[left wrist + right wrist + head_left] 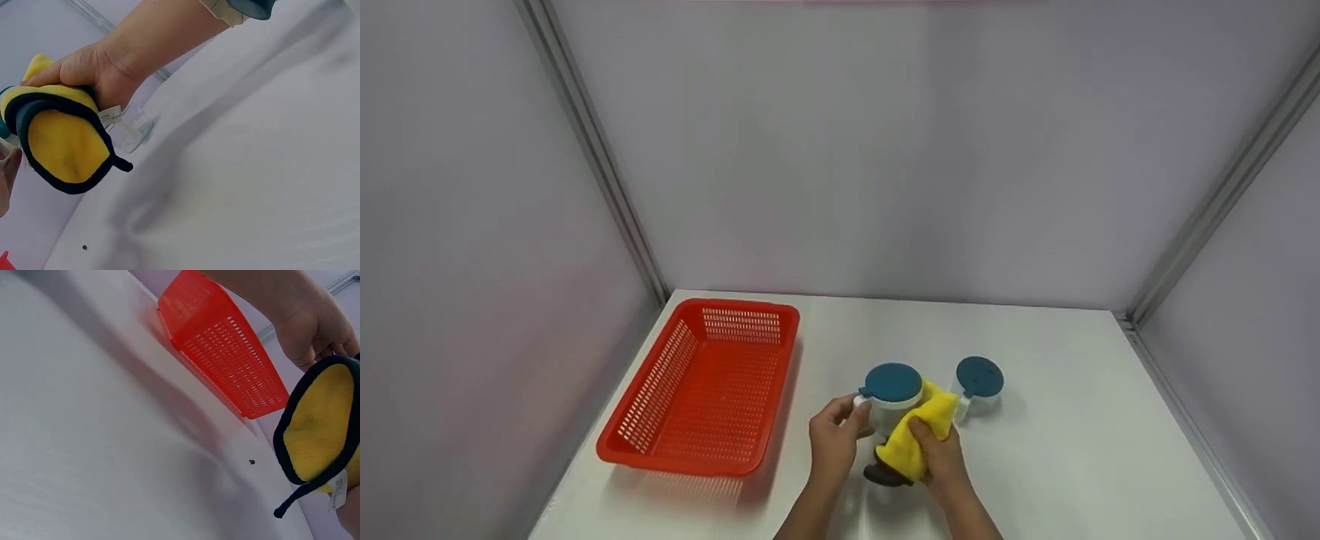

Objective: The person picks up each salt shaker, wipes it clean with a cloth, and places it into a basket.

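In the head view my left hand (834, 435) holds a clear cup (886, 418) with a blue-green lid (893, 382) by its white handle. My right hand (943, 451) grips a yellow cloth (919, 439) and presses it against the cup's right side. Dark trim (887, 472) edges the cloth, and its lower end hangs below the cup. From the left wrist view the cloth (67, 146) shows a small loop and a white tag (109, 116); it covers most of the cup there. The right wrist view shows the cloth (320, 422) below my left hand (315, 329).
A second cup with a blue-green lid (980, 376) stands just right of my right hand. To the left, a red perforated basket (712, 397) rests on the white table (1072, 435). A small dark speck (84, 247) lies on the tabletop. Pale panels enclose the back and sides.
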The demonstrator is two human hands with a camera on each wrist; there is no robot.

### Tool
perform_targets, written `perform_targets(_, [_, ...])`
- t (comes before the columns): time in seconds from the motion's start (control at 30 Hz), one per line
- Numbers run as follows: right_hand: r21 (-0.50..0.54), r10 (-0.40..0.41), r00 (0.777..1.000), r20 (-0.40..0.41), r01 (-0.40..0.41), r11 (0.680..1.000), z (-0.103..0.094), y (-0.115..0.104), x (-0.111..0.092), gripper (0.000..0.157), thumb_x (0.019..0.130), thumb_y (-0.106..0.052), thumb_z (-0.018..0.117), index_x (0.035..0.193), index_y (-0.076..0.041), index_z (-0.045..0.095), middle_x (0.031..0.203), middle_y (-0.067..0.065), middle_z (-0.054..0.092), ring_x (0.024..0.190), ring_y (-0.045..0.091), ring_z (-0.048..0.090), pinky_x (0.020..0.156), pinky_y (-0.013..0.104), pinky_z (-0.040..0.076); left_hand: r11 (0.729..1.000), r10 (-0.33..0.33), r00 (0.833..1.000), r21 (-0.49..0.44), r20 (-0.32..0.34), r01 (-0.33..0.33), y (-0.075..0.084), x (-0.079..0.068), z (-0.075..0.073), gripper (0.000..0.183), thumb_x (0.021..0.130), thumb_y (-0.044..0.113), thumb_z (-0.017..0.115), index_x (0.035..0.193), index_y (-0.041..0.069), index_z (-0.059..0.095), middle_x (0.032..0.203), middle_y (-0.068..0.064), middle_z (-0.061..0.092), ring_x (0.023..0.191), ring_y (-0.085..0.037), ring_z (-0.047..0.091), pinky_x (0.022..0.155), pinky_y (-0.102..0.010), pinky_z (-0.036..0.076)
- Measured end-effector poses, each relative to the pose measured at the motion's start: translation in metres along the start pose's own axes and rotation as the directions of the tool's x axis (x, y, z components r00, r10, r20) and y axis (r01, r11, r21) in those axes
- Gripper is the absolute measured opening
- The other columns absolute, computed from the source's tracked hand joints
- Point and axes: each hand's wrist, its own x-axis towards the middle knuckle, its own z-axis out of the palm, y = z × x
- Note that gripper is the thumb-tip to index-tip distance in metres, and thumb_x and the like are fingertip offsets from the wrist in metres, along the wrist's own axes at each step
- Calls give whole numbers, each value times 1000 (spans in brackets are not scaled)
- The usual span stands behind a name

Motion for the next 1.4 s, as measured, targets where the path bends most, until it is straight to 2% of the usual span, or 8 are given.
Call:
perform_targets(0.13, [140,-9,997,74,-2,990,-1,1,1,67,93,-38,67,140,-15,26,121,2,47,111,22,49,97,33,48,1000,-1,1000,-6,14,1,-2,0,-1,26,90,35,71,108,16,72,102,-3,71,91,-19,71,76,-31,61])
perform_targets(0.3, [305,8,986,167,-60,950,-3,0,1,57,97,-45,57,138,-20,26,122,-2,49,112,17,49,100,28,48,999,1,1000,-32,28,0,-5,1,0,28,88,33,73,107,12,72,100,-6,71,87,-21,71,73,-33,61])
perform_targets(0.47, [390,109,978,179,-172,905,-5,-2,1,76,91,-60,57,145,-23,19,126,-2,45,114,15,47,99,24,48,998,-12,999,-61,42,14,-6,4,1,27,88,30,74,106,10,72,100,-8,72,89,-22,70,72,-34,62])
perform_targets(0.57, [414,145,976,162,-201,888,-4,-2,1,86,88,-65,58,147,-22,14,123,-1,44,110,15,47,95,23,49,998,-28,998,-63,51,31,-6,6,2,26,89,29,73,107,11,72,101,-7,72,91,-21,69,72,-34,62])
perform_targets(0.73, [407,150,979,141,-196,892,-3,0,1,89,87,-68,56,148,-21,12,121,0,42,106,15,48,92,22,50,997,-47,996,-57,72,52,-6,6,2,24,91,26,72,109,11,71,104,-7,71,94,-21,69,72,-36,62])
perform_targets(0.87, [384,140,984,110,-172,907,-4,3,2,88,88,-67,55,149,-21,11,124,0,40,108,15,45,92,21,49,997,-56,994,-45,99,61,-7,4,1,25,91,25,72,111,10,70,106,-9,71,96,-21,69,73,-37,62])
perform_targets(1.1, [342,119,991,64,-133,930,-6,5,3,87,88,-68,55,149,-21,13,128,0,42,114,17,45,95,23,48,999,-39,989,-22,141,42,-11,3,-3,31,87,29,76,109,8,70,105,-13,70,97,-21,69,73,-36,62])
perform_targets(1.4, [320,93,994,-58,-70,945,-2,8,6,92,85,-68,59,151,-19,17,130,2,41,115,19,46,94,21,50,999,-3,994,50,112,-2,-12,6,-6,22,86,27,77,97,9,73,87,-7,70,83,-20,71,68,-32,62])
